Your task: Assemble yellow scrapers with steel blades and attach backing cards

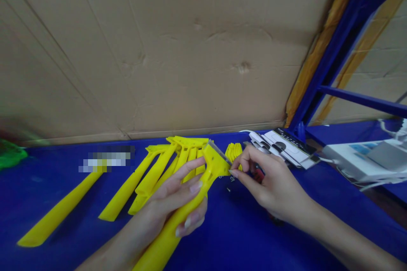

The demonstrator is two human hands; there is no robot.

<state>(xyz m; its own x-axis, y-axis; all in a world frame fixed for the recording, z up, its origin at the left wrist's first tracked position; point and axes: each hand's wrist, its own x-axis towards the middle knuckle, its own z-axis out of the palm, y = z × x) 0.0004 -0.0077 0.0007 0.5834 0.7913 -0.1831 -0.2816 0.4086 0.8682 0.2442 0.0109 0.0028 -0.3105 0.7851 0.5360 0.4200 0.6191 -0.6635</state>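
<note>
At the lower centre of the frame, the left hand (pixel 173 199) has its grip wrapped around a yellow scraper (pixel 215 163), its head tilted up near the middle with a metal blade (pixel 220 151) along the edge. The right hand (pixel 270 175) has fingertips at the head's right corner (whether that grip is closed, I cannot tell). Yellow handles (pixel 125 186) lie left on the blue tabletop (pixel 229 241).

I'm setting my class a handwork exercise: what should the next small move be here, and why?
Probably a gentle press on the metal strip with the right hand: its fingertips are at the strip's right end, the left hand grips the yellow tool, and I cannot tell whether the strip is fully seated.
</note>
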